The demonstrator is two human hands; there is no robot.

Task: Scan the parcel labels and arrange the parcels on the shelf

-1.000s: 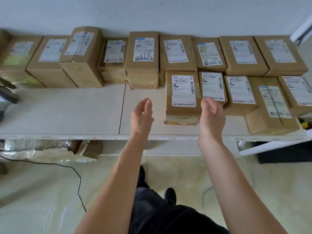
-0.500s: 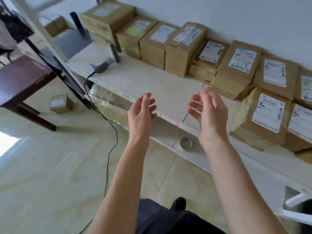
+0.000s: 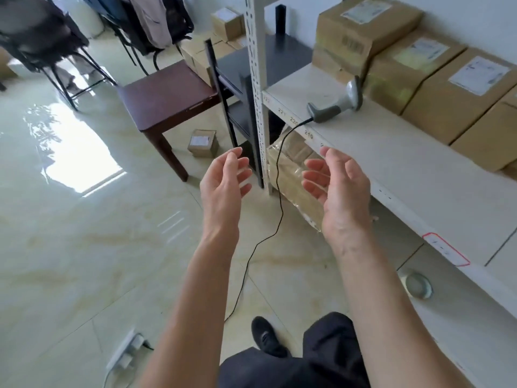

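Observation:
My left hand and my right hand hover in front of me, palms facing each other, fingers relaxed and holding nothing. They are off the left front corner of the white shelf. A small cardboard parcel with a white label lies on the floor beyond my left hand, beside the stool. A grey handheld scanner lies on the shelf, its black cable hanging to the floor. Several labelled cardboard parcels stand in a row along the shelf's back.
A dark wooden stool stands on the tiled floor left of the shelf's upright post. More boxes are stacked behind it. Plastic-wrapped packages lie under the shelf. A power strip sits on the floor near my feet.
My view has swung left, away from the arranged parcels toward the shelf's left end, the stool and the parcel on the floor. Both hands stay raised and hold nothing.

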